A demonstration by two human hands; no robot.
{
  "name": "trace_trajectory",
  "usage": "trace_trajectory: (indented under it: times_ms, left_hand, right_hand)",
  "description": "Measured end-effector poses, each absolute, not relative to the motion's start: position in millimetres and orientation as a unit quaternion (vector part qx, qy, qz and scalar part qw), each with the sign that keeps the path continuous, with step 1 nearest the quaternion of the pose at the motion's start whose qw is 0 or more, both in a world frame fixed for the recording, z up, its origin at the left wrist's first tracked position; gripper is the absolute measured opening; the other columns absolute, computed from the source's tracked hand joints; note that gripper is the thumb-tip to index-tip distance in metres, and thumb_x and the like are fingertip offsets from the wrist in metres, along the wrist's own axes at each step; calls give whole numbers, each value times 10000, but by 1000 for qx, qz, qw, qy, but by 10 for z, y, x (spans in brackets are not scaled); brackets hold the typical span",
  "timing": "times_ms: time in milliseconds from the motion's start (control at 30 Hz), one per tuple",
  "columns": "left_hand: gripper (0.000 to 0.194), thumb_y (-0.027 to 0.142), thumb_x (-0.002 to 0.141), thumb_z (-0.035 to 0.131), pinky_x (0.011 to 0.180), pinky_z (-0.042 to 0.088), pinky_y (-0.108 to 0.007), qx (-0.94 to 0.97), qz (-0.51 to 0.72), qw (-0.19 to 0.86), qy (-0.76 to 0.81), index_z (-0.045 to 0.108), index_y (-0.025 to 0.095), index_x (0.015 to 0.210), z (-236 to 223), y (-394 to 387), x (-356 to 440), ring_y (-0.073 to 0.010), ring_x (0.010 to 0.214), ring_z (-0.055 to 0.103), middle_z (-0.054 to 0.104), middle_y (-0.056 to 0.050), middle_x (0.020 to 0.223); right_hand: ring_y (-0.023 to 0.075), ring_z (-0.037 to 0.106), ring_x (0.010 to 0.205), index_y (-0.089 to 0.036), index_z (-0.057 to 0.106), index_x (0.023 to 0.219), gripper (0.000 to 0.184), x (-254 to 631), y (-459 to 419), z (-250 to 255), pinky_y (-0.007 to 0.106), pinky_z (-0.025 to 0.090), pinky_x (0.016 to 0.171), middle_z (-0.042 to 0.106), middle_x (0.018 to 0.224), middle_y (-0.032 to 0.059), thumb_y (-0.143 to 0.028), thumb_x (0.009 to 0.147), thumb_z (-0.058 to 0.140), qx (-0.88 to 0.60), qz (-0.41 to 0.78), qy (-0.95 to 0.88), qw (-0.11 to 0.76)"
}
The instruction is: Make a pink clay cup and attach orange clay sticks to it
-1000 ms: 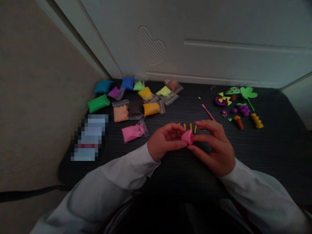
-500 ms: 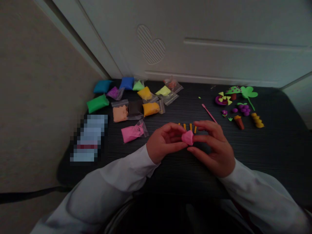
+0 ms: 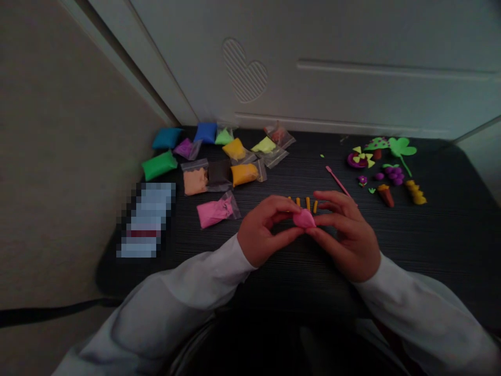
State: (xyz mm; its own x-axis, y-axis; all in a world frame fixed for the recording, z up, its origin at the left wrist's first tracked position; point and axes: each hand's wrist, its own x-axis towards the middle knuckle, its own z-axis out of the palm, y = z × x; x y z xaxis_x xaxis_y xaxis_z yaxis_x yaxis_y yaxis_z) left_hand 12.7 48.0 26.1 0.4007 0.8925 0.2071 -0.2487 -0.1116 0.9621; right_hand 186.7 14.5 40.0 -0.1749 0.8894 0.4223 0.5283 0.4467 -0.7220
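my left hand (image 3: 262, 230) pinching pink clay (image 3: 304, 219), my right (image 3: 346, 235) closed on its tip (yellow sticks (image 3: 308, 203) just beyond), dark table (image 3: 442, 250) below

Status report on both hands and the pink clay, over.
Left hand and right hand both on pink clay. Yellow sticks lie just beyond. Nothing visibly blocking.

dark tabletop (image 3: 442, 250) | left end: pixelated rectangle (image 3: 146, 219), green packet (image 3: 159, 165) above it, teal packet (image 3: 167, 138) and blue packet (image 3: 205, 133) near the white panel (image 3: 352, 31) | panel: ribbed heart (image 3: 245, 73) | right end: purple cluster (image 3: 394, 175), green clover shape (image 3: 402, 148), brown cone (image 3: 386, 196) with yellow top
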Motion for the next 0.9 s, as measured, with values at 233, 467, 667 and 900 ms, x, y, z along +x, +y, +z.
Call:
trace_trajectory:
  times_ms: [233,467,667,900]
  left_hand:
    - [197,191,679,670,709,509,-250,395,392,781,284,604,172,864,285,544,148,-106,747,619,651,-5,830]
    - [232,182,628,710,654,516,-280,354,371,807,293,622,151,841,320,559,128,-149,734,641,675,-14,788]
    - [229,133,603,721,713,505,-271,322,350,835,277,654,149,821,318,571,132,-111,699,635,684,-5,758]
    - [222,102,598,714,752,478,-257,306,350,839,281,662,158,807,316,573,135,-94,697,626,681,6,751]
  right_hand:
    - [229,479,1091,-262,642,856,138,1881,137,403,440,462,867,505,1182,33,-198,737,612,-479,225,-720,449]
    - [217,491,990,-260,625,929,253,1864,130,369,419,465,817,493,1065,54,-237,681,670,-489,152,-757,406]
    - [164,512,813,-266,627,850,177,1879,121,372,327,466,662,509,844,20,-158,710,634,-477,106,-777,397]
    - [157,505,747,-285,590,988,311,1875,119,389,311,445,598,502,803,17,-216,695,667,-477,88,-785,386]
